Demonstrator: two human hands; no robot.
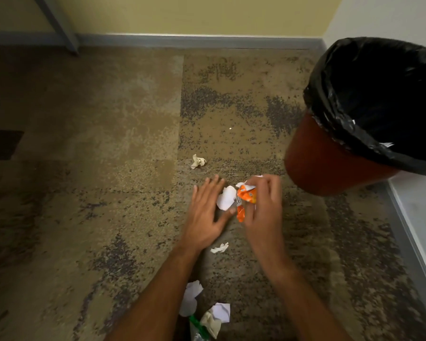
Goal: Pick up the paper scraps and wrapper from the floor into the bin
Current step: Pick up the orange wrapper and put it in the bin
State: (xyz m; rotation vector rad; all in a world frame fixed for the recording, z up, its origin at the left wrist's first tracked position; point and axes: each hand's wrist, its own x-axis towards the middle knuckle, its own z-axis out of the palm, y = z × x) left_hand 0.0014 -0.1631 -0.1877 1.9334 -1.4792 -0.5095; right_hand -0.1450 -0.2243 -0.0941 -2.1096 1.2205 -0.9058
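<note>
My right hand (262,205) is shut on a crumpled orange wrapper (246,196) and bits of white paper, low over the carpet. My left hand (205,215) is open with fingers spread, its thumb and fingers beside a white paper scrap (225,198) that touches the wrapper. More scraps lie on the carpet: a cream one (197,161) beyond my hands, a small white one (220,248) between my wrists, and several white and cream pieces (215,313) near the bottom edge. The red-brown bin (325,166) with a black liner (379,94) stands at the right.
A clear and green plastic piece (196,328) lies by the nearest scraps. Walls with grey skirting (194,41) bound the far side and the right side. A grey metal leg (59,23) slants down at the far left. Brown patterned carpet (96,168) spreads to the left.
</note>
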